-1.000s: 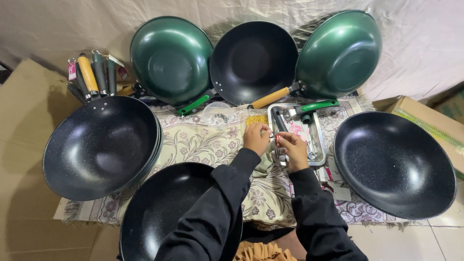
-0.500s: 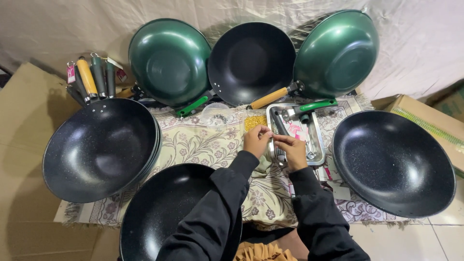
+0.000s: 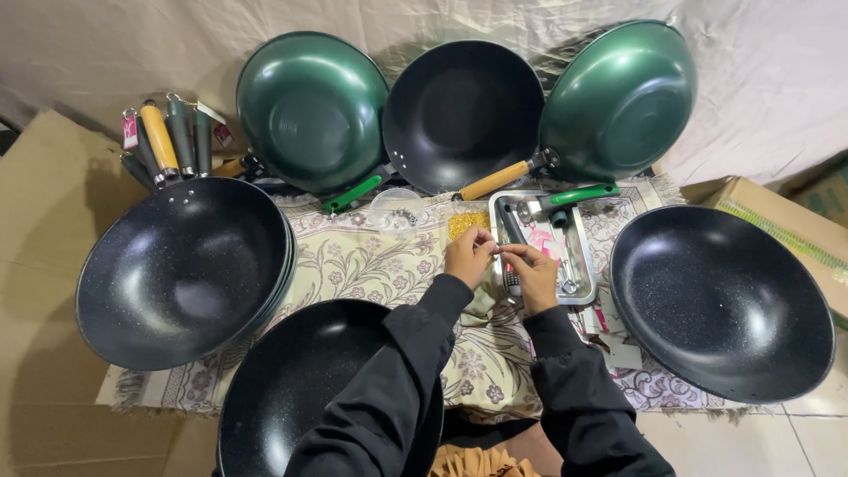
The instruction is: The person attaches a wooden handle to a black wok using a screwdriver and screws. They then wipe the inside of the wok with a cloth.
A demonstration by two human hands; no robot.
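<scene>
Something tiny [image 3: 500,250] is being pinched between the two hands right over the near-left corner of the metal tray [image 3: 579,265] — too small to tell what it is. The left hand [image 3: 469,255] is closing thumb and forefinger on one end of it, the right hand [image 3: 534,269] is meeting it fingertip to fingertip from the other side, so both grips are clenching around that same small piece. Both arms are wearing black sleeves.

The tray is lying on a floral cloth [image 3: 353,265] and is carrying a green handle [image 3: 579,194], a dark handle and some small bits of hardware. Just left of it, a little heap of yellow pieces [image 3: 465,222] is sitting beside a clear plastic bag [image 3: 395,208].

Woks are ringing the scene: a stack of black woks [image 3: 181,269] at the left, a black wok [image 3: 300,389] partly under the left sleeve, another black wok [image 3: 720,300] at the right. Leaning against the back sheet are two green woks [image 3: 311,110] [image 3: 618,99] with a dark wok [image 3: 461,113] between them, its wooden handle [image 3: 493,180] pointing toward the tray. A bunch of spare handles [image 3: 163,137] is poking up at far left.
</scene>
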